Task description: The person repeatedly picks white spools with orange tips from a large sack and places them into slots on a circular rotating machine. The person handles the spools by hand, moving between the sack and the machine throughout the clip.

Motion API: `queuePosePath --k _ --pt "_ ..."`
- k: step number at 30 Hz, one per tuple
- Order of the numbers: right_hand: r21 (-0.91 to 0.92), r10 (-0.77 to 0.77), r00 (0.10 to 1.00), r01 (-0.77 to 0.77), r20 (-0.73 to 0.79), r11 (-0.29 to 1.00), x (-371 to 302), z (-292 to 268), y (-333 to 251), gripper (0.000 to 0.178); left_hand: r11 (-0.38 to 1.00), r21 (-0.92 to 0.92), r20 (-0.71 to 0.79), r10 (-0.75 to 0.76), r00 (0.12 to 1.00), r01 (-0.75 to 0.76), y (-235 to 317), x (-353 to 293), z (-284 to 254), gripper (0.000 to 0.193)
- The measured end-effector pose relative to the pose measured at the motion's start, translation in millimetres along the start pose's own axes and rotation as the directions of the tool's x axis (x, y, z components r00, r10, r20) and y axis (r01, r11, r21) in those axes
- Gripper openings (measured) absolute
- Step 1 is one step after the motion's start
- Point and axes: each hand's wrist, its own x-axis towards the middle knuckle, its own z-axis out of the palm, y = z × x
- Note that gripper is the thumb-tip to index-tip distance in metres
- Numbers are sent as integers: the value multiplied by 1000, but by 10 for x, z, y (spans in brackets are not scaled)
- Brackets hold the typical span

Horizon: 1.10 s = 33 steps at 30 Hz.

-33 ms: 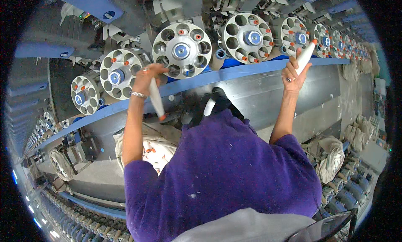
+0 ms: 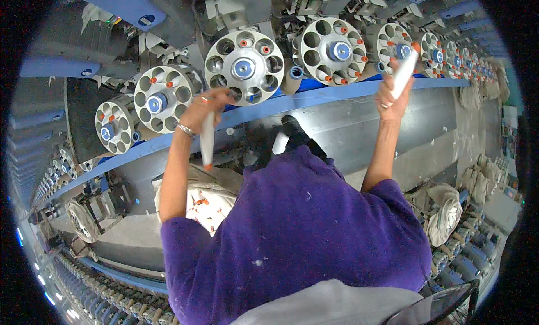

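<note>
My left hand (image 2: 203,112) is closed on a white yarn bobbin (image 2: 207,142), which hangs with its orange end downward. This hand is at the lower left of a round magazine (image 2: 245,67) with ring-set pockets and a blue hub; a few of the pockets hold orange-tipped bobbins. On the right, my right hand (image 2: 394,99) grips another yarn bobbin (image 2: 403,76), tilted with its orange tip up, in front of a farther magazine (image 2: 383,35). The left fingertips are blurred.
A blue rail (image 2: 314,94) runs below the row of magazines. Beside my left arm stands a cloth sack (image 2: 238,182) with loose orange-tipped bobbins in it. An upright tube (image 2: 292,80) stands between two magazines. Another cloth sack (image 2: 446,215) is at the right.
My left hand has shifted slightly right, and its bobbin has swung to hang straighter. My right hand has moved a little left, its bobbin's tip now lower. The thread between the hands shows less clearly.
</note>
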Motion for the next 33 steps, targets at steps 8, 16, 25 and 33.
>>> queuePosePath --k 8,16,25,33 --pt "-870 506 862 -222 35 440 629 757 1155 41 953 -59 87 303 949 -299 1113 121 821 43" --pt "-513 415 830 -557 -373 653 243 -297 158 9 790 -532 -283 171 944 -303 956 869 1019 21" --pt "-118 -124 932 88 -341 989 260 -949 -205 12 820 87 -511 524 681 -566 431 1608 2003 18" --pt "-964 -85 971 -232 -223 -126 363 -328 354 23 862 -328 -626 108 772 -386 946 1673 1993 33"
